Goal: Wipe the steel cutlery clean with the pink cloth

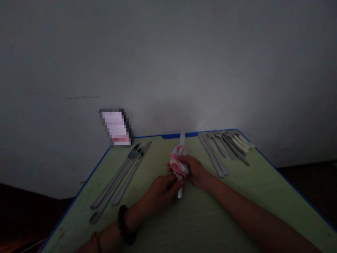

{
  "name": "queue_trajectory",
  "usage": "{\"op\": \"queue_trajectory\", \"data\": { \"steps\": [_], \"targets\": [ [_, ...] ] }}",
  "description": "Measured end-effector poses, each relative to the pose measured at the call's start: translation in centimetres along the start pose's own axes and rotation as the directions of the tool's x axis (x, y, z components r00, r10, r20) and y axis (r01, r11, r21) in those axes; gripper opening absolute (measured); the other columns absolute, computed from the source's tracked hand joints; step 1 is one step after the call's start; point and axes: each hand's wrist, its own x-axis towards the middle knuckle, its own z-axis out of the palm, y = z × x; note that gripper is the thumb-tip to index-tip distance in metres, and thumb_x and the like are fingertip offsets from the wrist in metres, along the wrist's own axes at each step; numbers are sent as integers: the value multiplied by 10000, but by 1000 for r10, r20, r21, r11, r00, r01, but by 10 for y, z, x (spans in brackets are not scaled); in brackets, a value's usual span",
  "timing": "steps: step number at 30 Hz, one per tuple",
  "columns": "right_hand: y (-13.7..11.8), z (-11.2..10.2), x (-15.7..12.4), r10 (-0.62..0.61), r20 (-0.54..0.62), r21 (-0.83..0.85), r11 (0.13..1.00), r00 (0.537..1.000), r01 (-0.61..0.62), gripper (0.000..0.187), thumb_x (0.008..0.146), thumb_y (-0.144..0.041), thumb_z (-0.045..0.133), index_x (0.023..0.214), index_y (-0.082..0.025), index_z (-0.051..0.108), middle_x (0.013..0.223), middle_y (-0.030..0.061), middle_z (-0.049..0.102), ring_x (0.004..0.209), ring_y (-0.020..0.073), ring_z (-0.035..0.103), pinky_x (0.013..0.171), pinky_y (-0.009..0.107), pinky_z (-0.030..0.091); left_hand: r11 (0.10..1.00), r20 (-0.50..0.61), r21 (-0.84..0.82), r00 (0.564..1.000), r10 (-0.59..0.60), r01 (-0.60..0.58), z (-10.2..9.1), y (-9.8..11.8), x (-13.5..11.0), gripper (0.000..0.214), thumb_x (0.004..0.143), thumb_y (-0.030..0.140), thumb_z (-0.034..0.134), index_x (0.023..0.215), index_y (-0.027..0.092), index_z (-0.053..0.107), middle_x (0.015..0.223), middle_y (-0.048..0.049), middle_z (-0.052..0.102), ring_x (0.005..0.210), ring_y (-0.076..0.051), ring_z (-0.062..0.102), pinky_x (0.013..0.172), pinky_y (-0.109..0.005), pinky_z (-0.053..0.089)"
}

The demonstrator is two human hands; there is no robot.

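Note:
A silver table knife (182, 138) points away from me over the middle of the table, its blade tip near the far edge. My left hand (160, 191), with a dark bracelet on the wrist, is closed on the lower end of the knife's handle. A pink and white cloth (178, 162) is bunched around the middle of the knife. My right hand (197, 172) grips this cloth, thumb on top, pressing it around the knife. The cloth hides the middle of the knife, and some fingers are hidden behind it.
On the left of the light green table (210, 218) lie two spoons (116, 182) and a knife (131, 175). Two knives (212, 154) lie on the right, beside several forks and spoons (228, 144) and white-handled pieces (240, 142). A blurred-out phone (116, 128) leans against the wall (168, 63).

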Motion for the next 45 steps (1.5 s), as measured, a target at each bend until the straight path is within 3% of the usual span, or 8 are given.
{"op": "queue_trajectory", "data": {
  "steps": [45],
  "targets": [
    [-1, 2, -1, -1, -2, -24, 1000, 1000, 1, 249, 694, -267, 563, 873, -101, 612, 709, 72, 669, 640, 181, 633, 648, 313, 479, 1000, 8, 19, 1000, 21, -21, 1, -1, 0, 382, 920, 406, 350, 685, 165, 532, 601, 24, 572, 546, -94, 529, 567, -198, 387]
  ]
}}
